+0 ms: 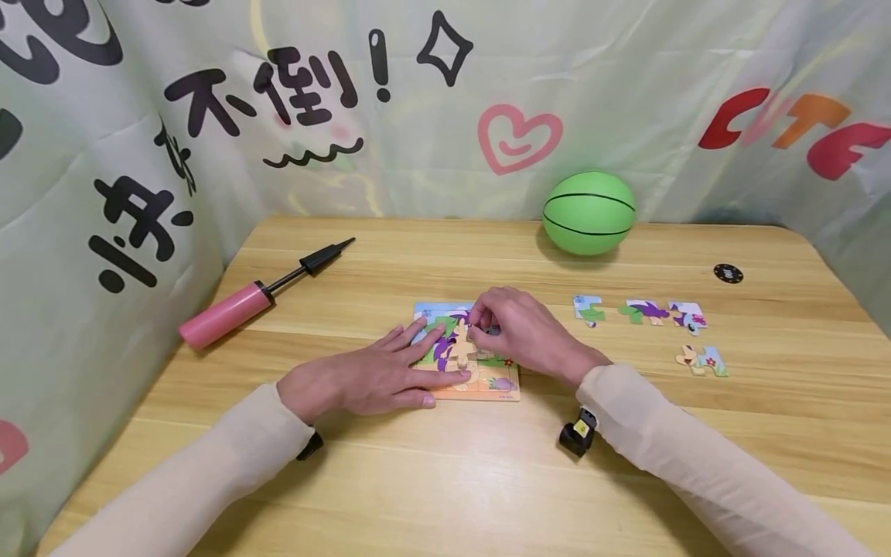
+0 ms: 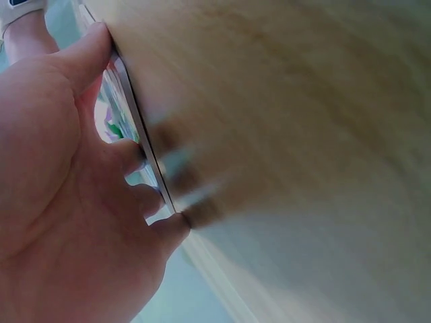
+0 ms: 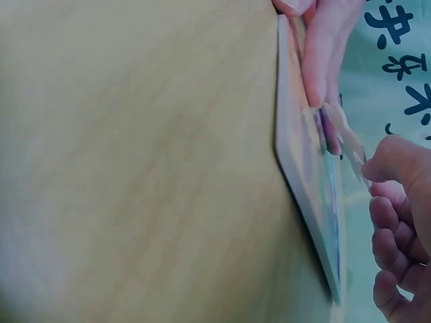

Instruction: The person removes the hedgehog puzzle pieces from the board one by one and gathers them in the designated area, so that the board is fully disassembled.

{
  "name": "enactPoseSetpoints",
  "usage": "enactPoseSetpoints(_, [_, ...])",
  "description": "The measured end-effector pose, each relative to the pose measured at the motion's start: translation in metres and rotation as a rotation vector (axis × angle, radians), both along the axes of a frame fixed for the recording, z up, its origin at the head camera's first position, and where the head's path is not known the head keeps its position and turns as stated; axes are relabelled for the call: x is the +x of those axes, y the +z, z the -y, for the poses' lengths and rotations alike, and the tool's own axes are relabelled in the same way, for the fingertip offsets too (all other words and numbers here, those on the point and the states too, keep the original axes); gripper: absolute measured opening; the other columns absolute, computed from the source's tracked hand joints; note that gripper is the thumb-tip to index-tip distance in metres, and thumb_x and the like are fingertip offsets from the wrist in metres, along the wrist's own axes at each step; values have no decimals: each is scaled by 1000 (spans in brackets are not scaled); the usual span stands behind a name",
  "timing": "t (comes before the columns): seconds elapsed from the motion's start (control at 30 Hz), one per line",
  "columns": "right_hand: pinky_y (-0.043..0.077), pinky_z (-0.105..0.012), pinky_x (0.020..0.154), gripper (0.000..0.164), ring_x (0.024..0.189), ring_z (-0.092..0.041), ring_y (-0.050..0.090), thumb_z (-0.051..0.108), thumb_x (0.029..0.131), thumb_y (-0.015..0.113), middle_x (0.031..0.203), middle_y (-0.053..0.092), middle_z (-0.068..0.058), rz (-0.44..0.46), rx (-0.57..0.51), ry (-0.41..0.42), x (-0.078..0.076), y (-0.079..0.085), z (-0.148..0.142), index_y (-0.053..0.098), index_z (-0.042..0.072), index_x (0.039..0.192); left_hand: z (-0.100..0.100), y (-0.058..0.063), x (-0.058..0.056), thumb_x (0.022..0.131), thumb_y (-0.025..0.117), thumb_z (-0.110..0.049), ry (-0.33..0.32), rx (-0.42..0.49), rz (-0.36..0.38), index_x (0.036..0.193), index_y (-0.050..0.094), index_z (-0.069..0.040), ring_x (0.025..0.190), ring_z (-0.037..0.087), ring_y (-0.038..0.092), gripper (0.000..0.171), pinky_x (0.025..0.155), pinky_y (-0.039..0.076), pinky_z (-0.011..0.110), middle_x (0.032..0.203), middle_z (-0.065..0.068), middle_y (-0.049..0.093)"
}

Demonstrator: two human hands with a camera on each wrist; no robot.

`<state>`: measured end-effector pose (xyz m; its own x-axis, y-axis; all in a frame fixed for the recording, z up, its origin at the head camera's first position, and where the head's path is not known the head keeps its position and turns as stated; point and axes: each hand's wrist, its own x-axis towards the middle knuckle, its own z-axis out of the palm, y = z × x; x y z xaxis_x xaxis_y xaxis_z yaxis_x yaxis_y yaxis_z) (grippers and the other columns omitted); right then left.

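Note:
A small jigsaw puzzle board [image 1: 497,393] with a colourful picture lies flat on the wooden table. My left hand [image 1: 376,377] rests on its left side with the fingers spread and straight; in the left wrist view, the thumb and fingertips reach over the board's edge. Above the board, my right hand [image 1: 525,333] pinches a jigsaw puzzle piece [image 3: 347,140] between thumb and fingers. That piece is tilted up from the board, near the left fingers in the right wrist view. The right hand covers part of the board's upper right.
Several loose puzzle pieces [image 1: 643,312] lie to the right of the board. Farther back are a green ball [image 1: 589,213] and a round black chip [image 1: 728,273]. A pink hand pump [image 1: 230,314] lies at the left. Printed cloth [image 1: 418,178] hangs behind the table.

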<state>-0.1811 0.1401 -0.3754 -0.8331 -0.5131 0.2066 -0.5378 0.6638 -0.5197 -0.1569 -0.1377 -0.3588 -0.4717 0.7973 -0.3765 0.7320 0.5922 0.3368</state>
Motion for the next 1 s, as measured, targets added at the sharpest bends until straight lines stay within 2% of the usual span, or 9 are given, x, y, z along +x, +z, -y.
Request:
enactPoseSetpoints(0.13, [57,-35,81,7,88,-18,65,15,98,76,95,73,0,2,-13,-27,1,4,-10,76,10,103,0,-1,0,118,40,-48,9,6,11,170,32,-48,168,46,-17,52,134,3,71,183,20,-6])
enactPoseSetpoints(0.3, [58,-37,87,10,96,-19,66,16,100,77,104,74,-3,43,-64,-90,2,8,-41,75,9,107,-1,-2,0,118,40,-48,10,8,16,170,32,-49,168,46,-17,52,134,2,71,183,20,-6])
enactPoseSetpoints(0.5, [52,-22,81,9,92,-15,63,14,101,78,100,73,-3,63,-127,-167,8,13,-90,75,9,108,-1,-2,0,118,41,-48,11,7,13,170,32,-48,168,45,-17,53,134,0,70,184,19,-6])
enactPoseSetpoints(0.67, [47,-19,78,7,86,-7,59,13,100,80,93,71,0,20,-173,-227,17,18,-128,77,12,106,0,-2,1,117,42,-48,12,9,6,170,33,-47,168,46,-17,53,134,1,70,184,20,-6])
enactPoseSetpoints(0.8, [46,-16,73,8,83,-6,57,13,99,82,91,69,1,10,-153,-279,27,17,-158,77,13,105,0,-2,0,118,42,-48,13,14,5,170,33,-47,168,46,-16,53,134,1,70,183,20,-5])
enactPoseSetpoints(1.0, [43,-15,67,10,79,-5,55,12,97,84,89,67,3,21,-70,-323,41,7,-197,77,13,105,0,-1,1,117,43,-48,20,18,13,170,34,-47,168,46,-16,53,135,0,69,183,20,-4])
